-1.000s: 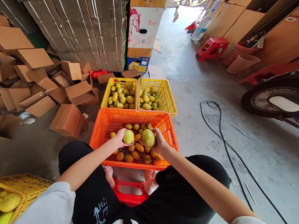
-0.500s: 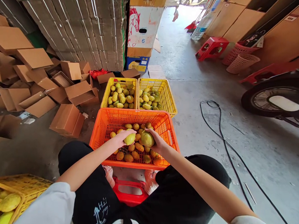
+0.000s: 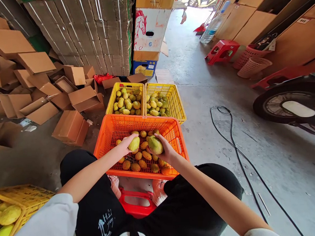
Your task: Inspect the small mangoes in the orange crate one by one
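Note:
Just above the orange crate (image 3: 142, 174), my left hand (image 3: 125, 144) is closed around a yellow-green mango (image 3: 134, 144). My right hand (image 3: 167, 150) grips a larger, greener mango (image 3: 155, 145) from its right side. The two held fruits are close together but apart. Inside the orange crate lie several orange-brown mangoes (image 3: 135, 166), some with dark spots. Behind it, touching its far rim, stand a left yellow crate (image 3: 110, 96) and a right yellow crate (image 3: 180, 102), both partly filled with yellow and green mangoes.
At lower left another yellow crate (image 3: 31, 198) holds large yellow mangoes. Loose cardboard boxes (image 3: 69, 127) are heaped on the left. A red stool (image 3: 138, 210) sits below me. A black cable (image 3: 235, 145) lies on the floor near a motorbike wheel (image 3: 287, 103) at right.
The mango in my left hand has shifted slightly left, and the gap between both fruits is wider. My right hand has turned its mango a little. The crates have not moved.

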Motion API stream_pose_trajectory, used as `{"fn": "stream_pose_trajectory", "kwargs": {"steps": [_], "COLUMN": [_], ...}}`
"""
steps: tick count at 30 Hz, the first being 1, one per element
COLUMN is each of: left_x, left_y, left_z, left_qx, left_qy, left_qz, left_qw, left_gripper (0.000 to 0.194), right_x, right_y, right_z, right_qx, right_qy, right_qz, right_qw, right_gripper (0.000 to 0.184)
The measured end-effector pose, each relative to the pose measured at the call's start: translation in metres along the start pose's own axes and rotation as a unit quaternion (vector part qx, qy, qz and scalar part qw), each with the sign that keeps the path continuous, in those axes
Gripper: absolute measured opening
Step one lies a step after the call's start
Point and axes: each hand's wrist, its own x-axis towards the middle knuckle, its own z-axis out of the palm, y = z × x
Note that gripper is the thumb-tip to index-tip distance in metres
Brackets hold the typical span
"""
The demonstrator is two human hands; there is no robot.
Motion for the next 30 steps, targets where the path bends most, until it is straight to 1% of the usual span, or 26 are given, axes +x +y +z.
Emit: {"fn": "stream_pose_trajectory", "kwargs": {"steps": [4, 7, 9, 14, 19, 22, 25, 28, 30], "left_x": [-0.001, -0.001, -0.001, -0.003, -0.005, -0.006, -0.008, -0.009, -0.010], "left_y": [-0.002, 0.001, 0.005, 0.016, 0.015, 0.013, 0.012, 0.012, 0.012], "left_z": [-0.003, -0.009, -0.013, -0.015, -0.010, -0.008, -0.007, -0.008, -0.007], "left_qx": [0.032, 0.046, 0.031, -0.059, -0.075, -0.090, -0.087, -0.072, -0.051], "left_qy": [-0.031, -0.032, -0.020, 0.024, 0.013, 0.003, -0.008, -0.026, -0.040], "left_qz": [0.017, 0.036, 0.028, 0.011, -0.011, -0.038, -0.077, -0.097, -0.086], "left_qw": [0.999, 0.998, 0.999, 0.998, 0.997, 0.995, 0.993, 0.992, 0.994], "left_gripper": [0.031, 0.023, 0.020, 0.022, 0.016, 0.019, 0.027, 0.034, 0.032], "right_x": [0.000, 0.001, 0.003, 0.006, 0.006, 0.004, 0.002, 0.000, -0.002], "right_y": [0.002, 0.003, 0.003, 0.000, 0.001, 0.000, -0.001, -0.002, -0.002], "right_z": [0.000, -0.002, -0.003, -0.006, -0.005, -0.004, -0.003, -0.002, -0.002], "right_qx": [-0.020, -0.017, -0.010, -0.007, 0.003, 0.005, 0.001, -0.011, -0.023], "right_qy": [-0.020, -0.018, -0.007, 0.008, 0.012, 0.013, 0.017, 0.024, 0.027], "right_qz": [-0.005, 0.001, 0.004, 0.017, 0.031, 0.041, 0.047, 0.050, 0.051], "right_qw": [1.000, 1.000, 1.000, 1.000, 0.999, 0.999, 0.999, 0.998, 0.998], "right_gripper": [0.014, 0.013, 0.012, 0.010, 0.012, 0.011, 0.005, 0.012, 0.014]}}
